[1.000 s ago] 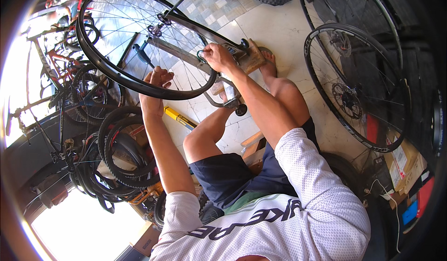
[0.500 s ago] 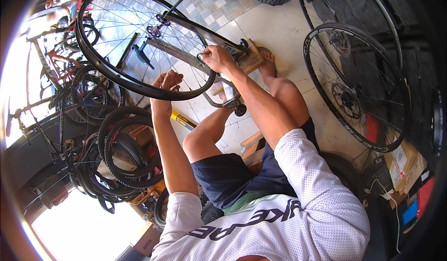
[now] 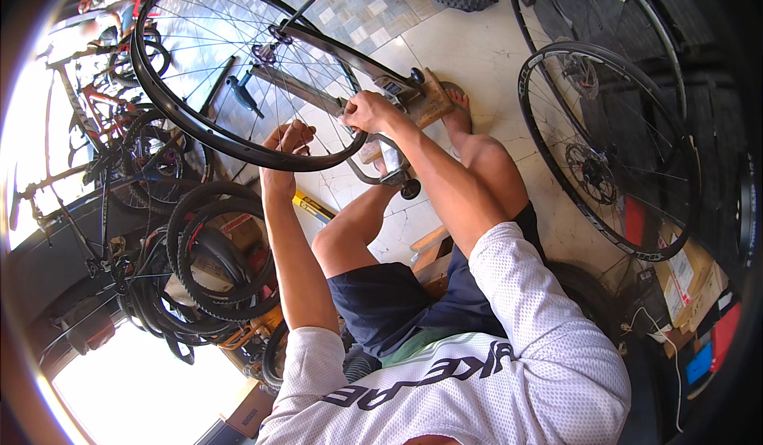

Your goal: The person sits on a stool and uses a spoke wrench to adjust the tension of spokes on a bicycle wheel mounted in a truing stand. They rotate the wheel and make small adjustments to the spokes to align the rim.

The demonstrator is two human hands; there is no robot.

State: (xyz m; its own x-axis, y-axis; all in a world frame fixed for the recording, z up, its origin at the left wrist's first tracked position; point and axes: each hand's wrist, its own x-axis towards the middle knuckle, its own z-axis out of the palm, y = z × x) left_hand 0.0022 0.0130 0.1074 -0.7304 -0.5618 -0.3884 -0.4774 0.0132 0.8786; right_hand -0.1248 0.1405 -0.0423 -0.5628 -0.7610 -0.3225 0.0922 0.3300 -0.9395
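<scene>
Wheel [image 3: 264, 52] far left, on the stand [image 3: 358, 59]; left hand [image 3: 286, 140] and right hand [image 3: 368, 114] by its rim [image 3: 262, 157]; whether either grip is clamped, I cannot tell; unevenly tightened spokes [image 3: 226, 44] could warp the wheel.

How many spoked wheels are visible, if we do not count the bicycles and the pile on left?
3: the wheel in the stand, the lettered wheel at right, and another wheel overlapping it. More may be hidden.
</scene>
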